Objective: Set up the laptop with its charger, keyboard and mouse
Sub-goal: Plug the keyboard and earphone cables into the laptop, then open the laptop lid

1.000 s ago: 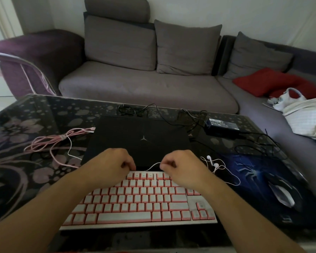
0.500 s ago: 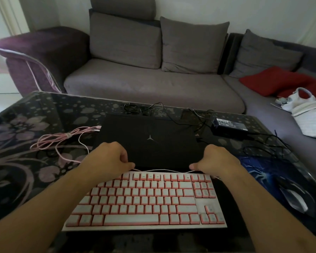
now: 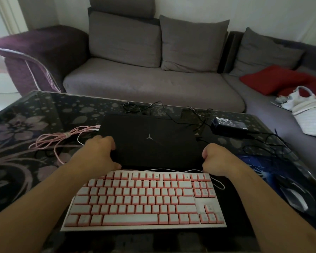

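right now i'm gripping the closed black laptop [image 3: 150, 141] at its near corners, left hand [image 3: 100, 154] and right hand [image 3: 215, 159] both curled on it, behind the pink keyboard [image 3: 144, 199] on the counter [image 3: 26, 128].

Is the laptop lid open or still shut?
Shut. The laptop lies flat on the table, its logo facing up, no screen showing. Both hands sit at its near corners.
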### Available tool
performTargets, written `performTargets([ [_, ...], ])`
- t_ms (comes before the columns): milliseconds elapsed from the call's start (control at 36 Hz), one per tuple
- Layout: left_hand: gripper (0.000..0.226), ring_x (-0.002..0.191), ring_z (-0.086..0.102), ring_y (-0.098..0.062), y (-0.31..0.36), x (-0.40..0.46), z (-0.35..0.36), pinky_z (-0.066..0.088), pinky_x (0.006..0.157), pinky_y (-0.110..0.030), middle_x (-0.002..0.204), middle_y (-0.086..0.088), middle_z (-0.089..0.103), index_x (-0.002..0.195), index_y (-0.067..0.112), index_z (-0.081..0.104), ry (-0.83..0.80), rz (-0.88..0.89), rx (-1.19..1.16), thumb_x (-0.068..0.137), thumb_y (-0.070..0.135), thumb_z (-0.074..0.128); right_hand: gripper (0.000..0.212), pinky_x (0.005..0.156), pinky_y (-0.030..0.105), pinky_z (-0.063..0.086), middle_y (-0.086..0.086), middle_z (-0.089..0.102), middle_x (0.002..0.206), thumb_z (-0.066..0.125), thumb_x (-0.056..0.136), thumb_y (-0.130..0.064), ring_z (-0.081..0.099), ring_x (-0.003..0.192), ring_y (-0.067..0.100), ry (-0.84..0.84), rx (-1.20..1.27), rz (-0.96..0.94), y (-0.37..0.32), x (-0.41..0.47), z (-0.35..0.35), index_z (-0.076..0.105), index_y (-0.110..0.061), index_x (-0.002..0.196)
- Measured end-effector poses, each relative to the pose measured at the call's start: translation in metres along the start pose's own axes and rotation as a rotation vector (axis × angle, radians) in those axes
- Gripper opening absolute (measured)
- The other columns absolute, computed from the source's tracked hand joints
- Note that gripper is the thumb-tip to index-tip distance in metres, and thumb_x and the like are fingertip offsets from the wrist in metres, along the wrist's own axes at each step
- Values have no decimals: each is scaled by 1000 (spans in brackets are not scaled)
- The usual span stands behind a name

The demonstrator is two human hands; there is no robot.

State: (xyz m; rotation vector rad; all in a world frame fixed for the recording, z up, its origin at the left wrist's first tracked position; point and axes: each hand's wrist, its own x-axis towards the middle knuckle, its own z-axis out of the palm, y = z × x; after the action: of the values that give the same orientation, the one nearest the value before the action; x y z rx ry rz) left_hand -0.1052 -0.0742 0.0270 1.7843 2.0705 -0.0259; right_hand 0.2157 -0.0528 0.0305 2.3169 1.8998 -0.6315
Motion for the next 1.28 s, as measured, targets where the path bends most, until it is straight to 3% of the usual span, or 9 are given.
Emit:
performTargets([
  [111, 110, 139, 45, -37, -9, 3, -3, 49, 109, -50, 155, -16, 37, 155, 17, 31, -1, -204, 22, 70, 56, 89, 3, 68, 32, 50, 9, 64, 95, 63, 94, -10, 63, 85, 21, 3, 135, 42, -5, -2, 2, 66, -11, 96],
  [278, 69, 88, 53, -17, -2, 3, -3, 49, 75, -32, 96, -1, 49, 129, 15, 48, -24, -202, -112, 79, 40, 88, 6, 59, 29, 40, 9, 50, 86, 61, 96, -5, 50, 73, 20, 41, 338, 193, -18, -6, 0, 56, -5, 92],
  [389, 74, 95, 58, -20, -1, 2, -11, 55, 78, -34, 112, -7, 56, 138, 14, 46, 2, -203, -113, 80, 29, 88, 33, 73, 32, 53, 12, 58, 94, 60, 98, -1, 60, 85, 23, 66, 499, 282, -18, -4, -5, 58, 8, 129],
  [556, 73, 85, 59, -18, -15, 1, -23, 48, 65, -32, 97, -2, 59, 125, 13, 56, 200, -154, -211, 70, 42, 94, 45, 107, 48, 52, 25, 59, 130, 56, 85, 16, 60, 114, 36, 141, 784, 244, 2, 2, -11, 63, 1, 127],
  [750, 71, 75, 62, -17, -20, -3, -31, 45, 53, -27, 90, -1, 63, 117, 15, 62, 244, -153, -235, 66, 55, 91, 59, 75, 21, 47, -5, 59, 114, 86, 84, -12, 62, 98, 9, 210, 476, -199, 7, -18, -14, 62, -37, 131],
  [917, 69, 69, 64, -14, -17, -12, -26, 49, 51, -27, 82, 2, 62, 120, 16, 64, 307, -141, -228, 71, 57, 88, 59, 116, 39, 38, -12, 43, 143, 79, 88, -47, 35, 139, 14, 450, -96, -502, -37, -27, 6, 58, -42, 143],
  [1083, 88, 87, 60, -13, -21, -17, -14, 48, 60, -26, 119, -4, 69, 138, 17, 56, 427, -153, -369, 68, 60, 88, 41, 98, 35, 54, -7, 60, 136, 63, 103, -29, 57, 125, 15, 553, -206, -704, -75, -27, 30, 59, -28, 144],
  [1194, 45, 72, 68, -25, -16, -21, 0, 59, 59, -41, 84, -10, 71, 95, 13, 66, 323, -243, -657, 77, 49, 87, 26, 70, 39, 63, -1, 74, 109, 72, 91, -11, 73, 96, 19, 713, -172, -726, -72, -23, 36, 76, -18, 116],
  [1278, 32, 81, 64, -7, -3, -28, 17, 52, 72, -26, 101, 2, 74, 120, 17, 69, 189, -141, -606, 92, 29, 77, 27, 69, 39, 64, 1, 77, 104, 70, 87, -5, 75, 87, 16, 776, -120, -750, -74, -19, 35, 78, -14, 111],
])
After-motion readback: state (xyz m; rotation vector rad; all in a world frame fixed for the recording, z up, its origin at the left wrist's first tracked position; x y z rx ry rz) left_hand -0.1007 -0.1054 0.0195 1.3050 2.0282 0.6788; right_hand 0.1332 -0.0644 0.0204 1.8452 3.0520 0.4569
